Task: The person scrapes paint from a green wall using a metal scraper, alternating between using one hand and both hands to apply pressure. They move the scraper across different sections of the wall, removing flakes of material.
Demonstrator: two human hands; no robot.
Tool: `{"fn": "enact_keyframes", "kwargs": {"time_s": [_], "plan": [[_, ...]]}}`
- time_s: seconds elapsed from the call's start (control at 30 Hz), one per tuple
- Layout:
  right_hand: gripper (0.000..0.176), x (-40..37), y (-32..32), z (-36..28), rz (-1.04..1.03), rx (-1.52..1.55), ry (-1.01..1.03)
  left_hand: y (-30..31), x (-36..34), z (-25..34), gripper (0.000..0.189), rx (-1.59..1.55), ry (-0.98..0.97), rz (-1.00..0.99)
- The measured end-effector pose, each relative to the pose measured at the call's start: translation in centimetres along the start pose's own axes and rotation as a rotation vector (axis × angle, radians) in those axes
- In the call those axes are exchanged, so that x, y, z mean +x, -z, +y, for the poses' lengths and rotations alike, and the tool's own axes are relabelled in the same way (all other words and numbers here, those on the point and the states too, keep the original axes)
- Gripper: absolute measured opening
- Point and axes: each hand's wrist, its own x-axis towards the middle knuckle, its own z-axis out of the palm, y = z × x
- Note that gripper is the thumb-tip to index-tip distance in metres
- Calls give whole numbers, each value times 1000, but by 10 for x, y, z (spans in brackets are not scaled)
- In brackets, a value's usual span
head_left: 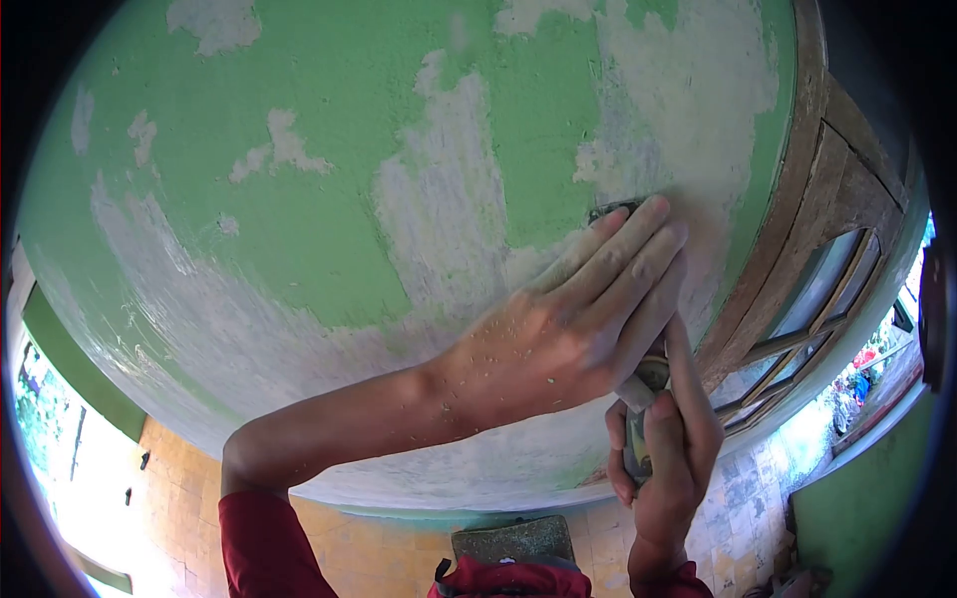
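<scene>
My right hand (673,448) is wrapped around the greyish-green handle of a scraper (636,448), below and to the right of my left hand. Across the tool's upper part lies my left hand (588,309), its long fingers straight and close together, bearing down on it. A dark edge of the tool shows beyond these fingertips, against the wall (439,229). Most of the blade is hidden under the left hand. Small pale flakes cling to the left hand and wrist. Green paint covers part of the wall, with broad whitish patches where it is stripped.
To the right stands a wooden frame with glass panes (797,309). Tan floor tiles (399,558) lie below, with a dark greenish block (513,539) near my body. A low green wall (857,518) is at lower right. Bright daylight enters from both sides.
</scene>
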Motion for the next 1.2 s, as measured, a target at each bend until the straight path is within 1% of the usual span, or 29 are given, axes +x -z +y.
{"fn": "enact_keyframes", "kwargs": {"time_s": [0.07,0.17,0.27,0.33,0.4,0.47,0.6,0.67,0.73,0.77,0.83,0.9,0.97,1.03,1.13,1.2], "plan": [[58,1,-2,-5,-4,-41,54,-2,2,-2,42,-3,0,19],[57,-1,0,9,3,5,59,-6,-2,0,42,17,-9,28],[57,10,-5,-4,31,-32,92,-4,6,-3,43,-12,15,58],[56,9,-4,-5,31,-6,80,1,12,-10,43,27,5,35],[55,8,-4,-5,22,28,88,0,5,1,44,-8,20,38],[55,-2,-1,0,53,3,-9,-3,-1,4,44,-53,38,41],[54,2,3,-9,11,-39,38,0,4,0,45,-24,25,10],[55,1,1,-4,29,-23,1,0,2,4,46,-21,26,2],[55,2,-3,-7,56,-29,21,0,2,7,47,-122,76,27],[55,3,-4,-9,83,-42,31,-1,3,4,47,-122,74,32],[55,5,-2,-11,71,-49,8,0,8,-2,49,-5,27,16],[55,5,-2,-10,42,-48,-4,1,7,0,49,-26,35,11],[54,-1,-3,-8,46,-51,52,3,5,1,49,-53,35,2],[54,5,-4,-12,39,-70,59,2,5,3,48,-85,67,20],[54,7,-2,-9,28,-90,80,2,10,-4,47,-51,44,39],[53,4,-4,-6,17,-79,98,1,5,2,46,-67,51,33]]}}
